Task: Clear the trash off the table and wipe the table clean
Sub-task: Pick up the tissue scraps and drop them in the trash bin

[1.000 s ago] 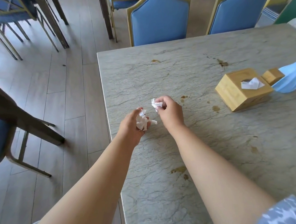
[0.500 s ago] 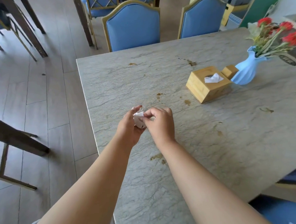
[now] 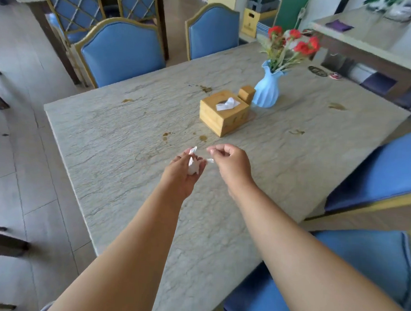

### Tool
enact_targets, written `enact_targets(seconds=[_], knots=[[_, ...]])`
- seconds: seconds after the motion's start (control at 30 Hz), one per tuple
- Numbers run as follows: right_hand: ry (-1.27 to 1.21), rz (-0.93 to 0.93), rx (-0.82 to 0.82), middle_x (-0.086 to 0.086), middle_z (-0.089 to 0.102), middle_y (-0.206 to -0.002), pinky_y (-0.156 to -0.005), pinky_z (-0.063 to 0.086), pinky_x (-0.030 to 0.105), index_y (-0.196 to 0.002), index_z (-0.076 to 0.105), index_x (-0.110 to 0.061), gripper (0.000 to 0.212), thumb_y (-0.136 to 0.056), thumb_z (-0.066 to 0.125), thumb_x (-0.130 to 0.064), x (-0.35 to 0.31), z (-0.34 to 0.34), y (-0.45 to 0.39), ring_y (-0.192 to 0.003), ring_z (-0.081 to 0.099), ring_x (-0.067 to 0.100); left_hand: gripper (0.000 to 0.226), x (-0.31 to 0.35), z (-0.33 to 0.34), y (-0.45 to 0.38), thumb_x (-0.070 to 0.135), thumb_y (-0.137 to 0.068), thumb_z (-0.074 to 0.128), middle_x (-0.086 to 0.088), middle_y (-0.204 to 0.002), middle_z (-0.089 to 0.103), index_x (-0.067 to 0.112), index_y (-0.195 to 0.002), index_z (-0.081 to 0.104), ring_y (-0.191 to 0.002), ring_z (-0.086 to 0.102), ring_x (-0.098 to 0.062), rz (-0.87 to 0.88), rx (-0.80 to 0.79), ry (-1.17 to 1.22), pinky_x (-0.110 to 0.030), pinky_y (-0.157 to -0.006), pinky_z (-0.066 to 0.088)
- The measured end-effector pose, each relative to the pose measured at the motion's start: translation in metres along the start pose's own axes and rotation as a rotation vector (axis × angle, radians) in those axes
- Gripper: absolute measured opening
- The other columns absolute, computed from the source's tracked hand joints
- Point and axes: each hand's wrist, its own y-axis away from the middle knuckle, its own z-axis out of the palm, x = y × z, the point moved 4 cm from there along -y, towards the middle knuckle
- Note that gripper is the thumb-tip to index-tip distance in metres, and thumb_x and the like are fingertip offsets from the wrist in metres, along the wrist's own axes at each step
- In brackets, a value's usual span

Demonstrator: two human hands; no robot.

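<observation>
Over the marble table (image 3: 119,135), my left hand (image 3: 181,175) is shut on a wad of crumpled white paper (image 3: 193,165) that sticks up between its fingers. My right hand (image 3: 230,164) hovers just to the right of it, fingers curled and apart from the wad. A small white paper scrap (image 3: 210,160) shows between the two hands; whether the right hand holds it cannot be told. Brown stains (image 3: 166,135) dot the tabletop, one more (image 3: 206,89) behind the tissue box and others (image 3: 336,106) at the right.
A wooden tissue box (image 3: 222,114) with a small wooden block (image 3: 246,93) behind it stands mid-table, beside a light blue vase (image 3: 267,88) of red flowers. Blue padded chairs ring the table: two at the far side (image 3: 124,54), two at the right (image 3: 386,171).
The right hand, which was pressed against the wad in the left hand, has pulled away to the right. The view has tilted up, showing more of the table and room.
</observation>
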Motion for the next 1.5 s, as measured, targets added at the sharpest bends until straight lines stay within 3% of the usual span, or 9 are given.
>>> enact_targets(seconds=[0.2, 0.4, 0.63, 0.8, 0.97, 1.1, 1.27, 1.4, 1.5], knots=[[0.001, 0.061, 0.139, -0.009, 0.069, -0.081, -0.055, 0.039, 0.021, -0.079, 0.070, -0.025, 0.020, -0.090, 0.057, -0.015, 0.013, -0.123, -0.016, -0.063, 0.055, 0.007, 0.007, -0.081, 0.102, 0.011, 0.011, -0.095, 0.056, -0.009, -0.079, 0.054, 0.011, -0.102, 0.052, -0.069, 0.057, -0.018, -0.113, -0.104, -0.120, -0.035, -0.056, 0.059], [-0.059, 0.074, 0.191, -0.006, 0.067, -0.089, -0.058, 0.040, 0.009, -0.092, 0.072, -0.020, 0.023, -0.092, 0.052, -0.009, 0.030, -0.258, -0.038, -0.075, 0.056, 0.005, 0.014, -0.175, 0.218, 0.030, 0.005, -0.096, 0.054, -0.014, -0.082, 0.053, 0.010, -0.109, 0.055, -0.077, 0.054, -0.025, -0.169, -0.209, -0.072, -0.030, -0.052, 0.058], [-0.211, 0.115, 0.212, -0.010, 0.061, -0.086, -0.080, 0.045, 0.024, -0.107, 0.068, -0.020, 0.021, -0.095, 0.052, -0.014, 0.076, -0.378, -0.067, -0.077, 0.054, 0.003, 0.014, -0.245, 0.325, 0.036, 0.007, -0.097, 0.050, -0.011, -0.074, 0.052, 0.009, -0.085, 0.056, -0.067, 0.053, -0.023, -0.094, -0.260, -0.168, -0.031, -0.069, 0.053], [-0.238, 0.126, 0.189, -0.007, 0.063, -0.101, -0.100, 0.047, 0.032, -0.105, 0.066, -0.023, 0.018, -0.097, 0.051, -0.018, 0.097, -0.438, -0.095, -0.099, 0.058, 0.010, 0.010, -0.282, 0.377, 0.025, 0.009, -0.096, 0.053, -0.010, -0.076, 0.052, 0.010, -0.087, 0.058, -0.078, 0.053, -0.026, -0.092, -0.250, -0.189, -0.032, -0.069, 0.054], [-0.232, 0.137, 0.220, -0.007, 0.062, -0.097, -0.097, 0.049, 0.038, -0.096, 0.064, -0.031, 0.014, -0.094, 0.053, -0.024, 0.111, -0.484, -0.142, -0.098, 0.060, 0.015, 0.011, -0.316, 0.431, 0.001, 0.008, -0.094, 0.055, -0.009, -0.075, 0.052, 0.011, -0.084, 0.057, -0.068, 0.052, -0.021, -0.131, -0.257, -0.216, -0.035, -0.076, 0.052], [-0.210, 0.096, 0.200, -0.006, 0.060, -0.097, -0.083, 0.044, 0.025, -0.110, 0.063, -0.022, 0.019, -0.097, 0.050, -0.018, 0.110, -0.522, -0.194, -0.088, 0.054, 0.009, 0.011, -0.339, 0.478, -0.041, 0.011, -0.096, 0.053, -0.008, -0.078, 0.053, 0.014, -0.087, 0.058, -0.072, 0.052, -0.020, -0.137, -0.252, -0.245, -0.027, -0.062, 0.047], [-0.185, 0.112, 0.192, -0.005, 0.060, -0.109, -0.094, 0.044, 0.025, -0.116, 0.062, -0.019, 0.023, -0.098, 0.048, -0.015, 0.112, -0.569, -0.272, -0.102, 0.055, 0.010, 0.006, -0.359, 0.542, -0.099, 0.009, -0.095, 0.056, -0.010, -0.077, 0.055, 0.010, -0.091, 0.061, -0.083, 0.056, -0.024, -0.170, -0.244, -0.164, -0.029, -0.060, 0.055], [-0.170, 0.156, 0.188, -0.002, 0.061, -0.116, -0.099, 0.045, 0.029, -0.119, 0.063, -0.019, 0.026, -0.098, 0.048, -0.015, 0.119, -0.605, -0.331, -0.103, 0.055, 0.011, 0.005, -0.370, 0.597, -0.135, 0.008, -0.095, 0.056, -0.009, -0.073, 0.054, 0.011, -0.094, 0.060, -0.065, 0.053, -0.020, -0.146, -0.261, -0.177, -0.032, -0.071, 0.054], [-0.180, 0.194, 0.162, 0.001, 0.063, -0.117, -0.098, 0.047, 0.033, -0.112, 0.064, -0.025, 0.023, -0.097, 0.048, -0.018, 0.126, -0.630, -0.372, -0.105, 0.058, 0.017, 0.006, -0.381, 0.637, -0.164, 0.008, -0.095, 0.055, -0.008, -0.076, 0.056, 0.012, -0.094, 0.060, -0.069, 0.055, -0.018, -0.133, -0.241, -0.166, -0.034, -0.071, 0.054]])
